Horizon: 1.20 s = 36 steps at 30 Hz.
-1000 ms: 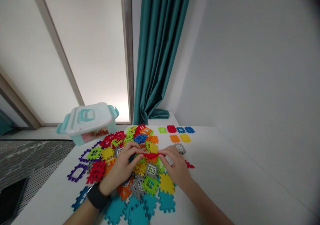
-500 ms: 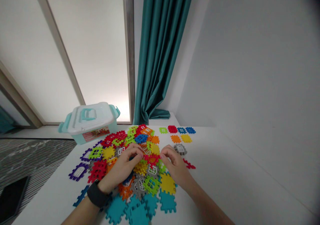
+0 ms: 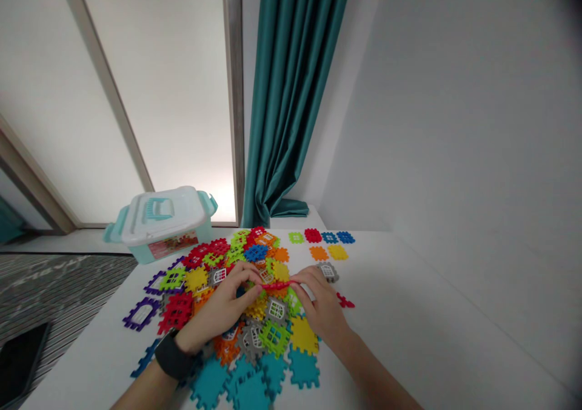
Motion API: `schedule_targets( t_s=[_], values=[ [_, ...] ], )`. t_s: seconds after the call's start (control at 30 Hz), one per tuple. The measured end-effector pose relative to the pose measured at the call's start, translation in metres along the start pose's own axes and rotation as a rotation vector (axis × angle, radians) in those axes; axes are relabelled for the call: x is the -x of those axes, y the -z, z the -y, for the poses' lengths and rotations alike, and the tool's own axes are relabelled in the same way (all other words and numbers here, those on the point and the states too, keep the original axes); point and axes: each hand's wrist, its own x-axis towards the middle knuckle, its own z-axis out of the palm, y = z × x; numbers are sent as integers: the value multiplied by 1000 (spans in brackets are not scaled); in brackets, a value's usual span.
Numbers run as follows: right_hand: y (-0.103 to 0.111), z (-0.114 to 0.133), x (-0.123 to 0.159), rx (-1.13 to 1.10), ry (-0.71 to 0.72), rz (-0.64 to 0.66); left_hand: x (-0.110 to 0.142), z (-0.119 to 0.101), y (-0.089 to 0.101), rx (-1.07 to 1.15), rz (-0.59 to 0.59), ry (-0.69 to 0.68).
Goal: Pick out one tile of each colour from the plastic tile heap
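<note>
Between my hands a red building tile (image 3: 277, 286) is seen nearly edge-on above the pile. My left hand (image 3: 234, 293), with a black watch on the wrist, pinches its left end between thumb and fingers. My right hand (image 3: 321, 301) grips its right end the same way. Beneath them spreads a heap of notched plastic tiles: a green window tile (image 3: 275, 336), a yellow tile (image 3: 304, 335), a grey window tile (image 3: 276, 310) and several turquoise tiles (image 3: 252, 389). Part of the heap is hidden by my hands.
A lidded storage box (image 3: 166, 222) stands at the table's back left. Small tiles, among them a red one (image 3: 313, 235) and a yellow one (image 3: 337, 252), lie apart at the back right. A black phone-like slab (image 3: 22, 355) rests at lower left. A teal curtain (image 3: 295, 94) hangs behind.
The red tile has tilted from showing its face to nearly edge-on between my hands. Both hands have stayed about in place.
</note>
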Motion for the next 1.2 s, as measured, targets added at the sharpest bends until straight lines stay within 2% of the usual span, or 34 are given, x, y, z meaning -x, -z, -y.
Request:
schedule_targets(
  t_s=[0.13, 0.37, 0.6, 0.9, 1.2],
  values=[
    [-1, -2, 1, 38, 7, 14, 1, 0, 2, -42, -10, -32],
    [-2, -3, 2, 70, -58, 45, 3, 3, 0, -330, -93, -192],
    [-2, -4, 3, 119, -4, 80, 6, 8, -2, -490, -106, -268],
    [-3, -1, 3, 137, 8, 80, 8, 8, -6, -513, -112, -287],
    [-2, 0, 2, 92, -13, 76, 6, 5, -6, -378, -133, -237]
  ],
)
